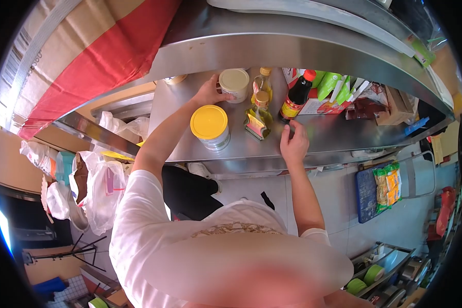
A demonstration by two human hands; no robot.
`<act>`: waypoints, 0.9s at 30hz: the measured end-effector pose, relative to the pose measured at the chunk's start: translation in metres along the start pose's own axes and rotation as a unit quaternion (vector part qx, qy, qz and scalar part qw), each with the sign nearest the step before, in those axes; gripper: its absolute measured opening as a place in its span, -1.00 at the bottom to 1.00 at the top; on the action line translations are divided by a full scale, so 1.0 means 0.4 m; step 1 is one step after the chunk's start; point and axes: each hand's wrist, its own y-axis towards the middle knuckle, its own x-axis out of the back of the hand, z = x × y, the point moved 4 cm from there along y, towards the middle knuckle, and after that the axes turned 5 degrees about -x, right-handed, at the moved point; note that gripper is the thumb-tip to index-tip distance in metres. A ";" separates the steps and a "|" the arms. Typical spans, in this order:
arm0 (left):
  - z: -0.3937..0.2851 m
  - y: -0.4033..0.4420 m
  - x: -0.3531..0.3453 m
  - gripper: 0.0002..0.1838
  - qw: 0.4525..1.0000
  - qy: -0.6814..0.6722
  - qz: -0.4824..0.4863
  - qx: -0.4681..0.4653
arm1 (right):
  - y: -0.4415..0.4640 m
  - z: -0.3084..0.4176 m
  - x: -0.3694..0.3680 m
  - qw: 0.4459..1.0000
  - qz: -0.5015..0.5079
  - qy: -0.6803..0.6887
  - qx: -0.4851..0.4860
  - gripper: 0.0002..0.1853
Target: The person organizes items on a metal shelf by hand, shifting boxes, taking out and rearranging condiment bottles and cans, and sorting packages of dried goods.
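Note:
On the steel shelf, my left hand (210,93) is wrapped around the side of a can with a pale cream lid (234,81). Just in front of that can stands a larger can with a yellow lid (209,123). My right hand (295,145) has its fingers loosely bent and a little apart, holding nothing I can see. Its fingertips are close to the base of a dark sauce bottle with a red cap (295,98); whether they touch is unclear. Between the cans and this bottle are an oil bottle (259,120) and another yellow oil bottle (263,84) behind it.
A steel upper shelf (292,46) overhangs the work shelf (185,149). Green packets (331,86) and a cardboard box (393,108) sit at the right. Plastic bags (103,190) hang at the left. A blue trolley (364,197) carrying yellow-green packs stands on the floor.

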 end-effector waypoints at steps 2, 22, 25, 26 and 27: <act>-0.023 0.010 -0.016 0.04 0.998 -0.002 0.069 -0.002 | 0.002 0.002 0.004 1.000 -0.003 -0.003 0.003 -0.73; -0.053 0.192 0.106 -0.24 0.850 0.516 0.077 -0.071 | -0.003 -0.002 0.003 1.000 -0.010 0.009 -0.006 -0.74; -0.021 0.168 0.105 -0.25 0.836 0.540 0.066 -0.071 | 0.000 -0.008 0.002 1.000 -0.006 0.013 -0.007 -0.74; -0.007 0.161 0.103 -0.25 0.834 0.544 0.063 -0.072 | -0.002 -0.011 0.002 1.000 -0.004 0.012 -0.006 -0.74; -0.008 0.149 0.104 -0.26 0.834 0.544 0.063 -0.062 | -0.003 -0.011 0.001 1.000 -0.002 0.012 -0.005 -0.75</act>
